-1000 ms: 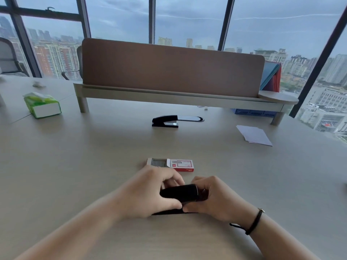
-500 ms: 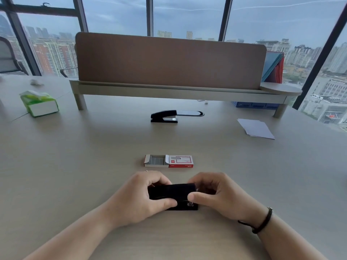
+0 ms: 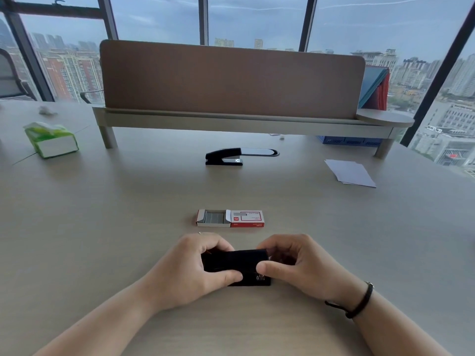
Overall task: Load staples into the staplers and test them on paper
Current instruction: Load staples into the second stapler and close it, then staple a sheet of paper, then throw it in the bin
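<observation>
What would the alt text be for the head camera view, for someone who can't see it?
Two bare hands, left hand and right hand, grip a small black stapler on a pale desk. Beyond lie an open staple box, a second stapler and white paper.

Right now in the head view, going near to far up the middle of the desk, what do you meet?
Small black stapler held in both hands → open staple box → long black stapler → desk divider panel.

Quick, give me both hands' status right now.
Left hand: closed on the small black stapler.
Right hand: closed on the same stapler's other end.
</observation>
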Available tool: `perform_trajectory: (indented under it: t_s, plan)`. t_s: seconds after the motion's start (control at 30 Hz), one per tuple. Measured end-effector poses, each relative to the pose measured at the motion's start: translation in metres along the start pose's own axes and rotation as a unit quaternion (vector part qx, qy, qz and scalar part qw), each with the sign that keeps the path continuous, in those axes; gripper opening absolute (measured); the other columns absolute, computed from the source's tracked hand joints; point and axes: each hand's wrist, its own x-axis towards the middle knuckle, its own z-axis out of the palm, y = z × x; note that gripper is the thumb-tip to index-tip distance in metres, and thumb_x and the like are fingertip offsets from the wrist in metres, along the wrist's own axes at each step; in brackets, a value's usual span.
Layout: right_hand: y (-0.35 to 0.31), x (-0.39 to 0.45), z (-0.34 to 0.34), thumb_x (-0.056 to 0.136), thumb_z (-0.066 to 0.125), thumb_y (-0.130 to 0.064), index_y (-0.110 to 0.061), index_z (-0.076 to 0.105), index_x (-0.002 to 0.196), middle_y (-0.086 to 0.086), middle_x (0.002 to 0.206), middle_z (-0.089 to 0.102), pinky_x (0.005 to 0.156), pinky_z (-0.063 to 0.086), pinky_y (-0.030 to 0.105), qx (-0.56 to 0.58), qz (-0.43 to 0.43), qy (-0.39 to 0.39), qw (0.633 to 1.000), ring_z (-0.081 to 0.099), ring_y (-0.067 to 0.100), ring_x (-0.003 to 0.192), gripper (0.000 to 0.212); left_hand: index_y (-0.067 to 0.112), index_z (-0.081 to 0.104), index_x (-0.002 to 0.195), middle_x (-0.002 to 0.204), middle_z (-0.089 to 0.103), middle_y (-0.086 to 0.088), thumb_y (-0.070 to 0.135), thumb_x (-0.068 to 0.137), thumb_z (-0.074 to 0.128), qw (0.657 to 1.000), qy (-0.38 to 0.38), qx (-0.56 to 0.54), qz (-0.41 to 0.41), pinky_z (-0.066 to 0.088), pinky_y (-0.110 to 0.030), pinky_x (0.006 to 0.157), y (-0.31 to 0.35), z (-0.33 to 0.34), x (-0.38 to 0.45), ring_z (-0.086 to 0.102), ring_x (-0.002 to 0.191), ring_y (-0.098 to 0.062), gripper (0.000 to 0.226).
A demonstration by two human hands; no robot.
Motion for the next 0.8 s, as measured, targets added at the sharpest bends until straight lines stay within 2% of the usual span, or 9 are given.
perform_trajectory:
  t_s: [0.13,0.27,0.33,0.4,0.47,0.57,0.67,0.73,0.8]
  plan:
    - [0.003,0.001,-0.001,0.084,0.077,-0.022,-0.018,0.075,0.098,-0.01,0.078,0.074,0.064,0.047,0.027,-0.001,-0.003,-0.01,1.0,0.061,0.008,0.067,0.014,0.033,0.07,0.088,0.081,0.07,0.015,0.034,0.069,0.086,1.0,0.005,0.017,0.016,0.046,-0.011,0.061,-0.003,0.001,-0.001,0.064,0.069,-0.003,0.025]
    - [0.005,0.003,-0.008,0.073,0.079,-0.05,-0.031,0.072,0.105,0.001,0.099,0.075,0.068,0.051,0.025,-0.002,-0.01,-0.011,1.0,0.064,0.009,0.074,0.038,0.039,0.067,0.102,0.099,0.068,0.018,0.054,0.067,0.077,0.997,0.018,0.03,0.075,0.049,-0.015,0.076,0.0,-0.004,0.005,0.064,0.092,-0.01,0.039]
    - [0.005,0.006,-0.019,0.071,0.076,-0.053,-0.035,0.071,0.107,-0.002,0.104,0.074,0.073,0.053,0.028,-0.022,-0.014,0.012,1.0,0.066,0.011,0.077,0.04,0.038,0.066,0.109,0.103,0.068,0.016,0.058,0.073,0.07,0.993,0.028,0.03,0.111,0.047,-0.016,0.081,0.008,-0.008,0.018,0.063,0.097,-0.013,0.041]
    - [0.005,0.011,-0.037,0.072,0.075,-0.051,-0.035,0.071,0.106,-0.005,0.102,0.075,0.078,0.055,0.033,-0.048,-0.013,0.046,0.998,0.068,0.016,0.08,0.037,0.035,0.068,0.106,0.098,0.069,0.013,0.055,0.076,0.068,0.992,0.035,0.028,0.118,0.048,-0.018,0.079,0.02,-0.008,0.041,0.063,0.093,-0.013,0.035]
    - [0.01,0.019,-0.061,0.073,0.075,-0.05,-0.036,0.072,0.101,-0.009,0.097,0.075,0.076,0.056,0.034,-0.075,0.006,0.09,0.993,0.069,0.016,0.079,0.032,0.031,0.07,0.099,0.087,0.069,0.011,0.044,0.081,0.072,0.993,0.046,0.029,0.109,0.05,-0.017,0.071,0.035,-0.003,0.075,0.063,0.082,-0.007,0.023]
    - [0.03,0.036,-0.105,0.074,0.079,-0.043,-0.034,0.073,0.094,-0.01,0.088,0.075,0.068,0.053,0.024,-0.1,0.052,0.168,0.979,0.068,0.013,0.073,0.022,0.021,0.074,0.092,0.075,0.068,0.013,0.026,0.086,0.074,0.996,0.042,0.018,0.078,0.048,-0.012,0.065,0.055,0.018,0.139,0.058,0.063,0.002,0.008]
    - [0.054,0.055,-0.151,0.078,0.081,-0.035,-0.031,0.071,0.092,-0.009,0.084,0.074,0.064,0.051,0.018,-0.125,0.099,0.236,0.959,0.064,0.004,0.066,0.018,0.021,0.075,0.086,0.083,0.073,0.01,0.029,0.086,0.071,0.998,0.024,0.036,0.054,0.051,-0.018,0.072,0.068,0.047,0.205,0.066,0.077,-0.005,0.008]
    - [0.072,0.067,-0.183,0.079,0.08,-0.033,-0.027,0.07,0.094,-0.008,0.089,0.072,0.068,0.053,0.024,-0.139,0.118,0.273,0.945,0.065,0.007,0.071,0.019,0.021,0.074,0.086,0.086,0.073,0.008,0.03,0.086,0.069,0.998,-0.003,0.045,0.037,0.049,-0.018,0.073,0.076,0.068,0.246,0.066,0.083,-0.011,0.009]
    - [0.091,0.079,-0.214,0.079,0.079,-0.035,-0.025,0.07,0.098,-0.007,0.094,0.072,0.073,0.053,0.028,-0.164,0.139,0.311,0.926,0.067,0.014,0.081,0.023,0.017,0.074,0.087,0.084,0.071,0.007,0.029,0.087,0.068,0.999,-0.026,0.031,0.004,0.052,-0.025,0.077,0.081,0.09,0.283,0.065,0.083,-0.014,0.014]
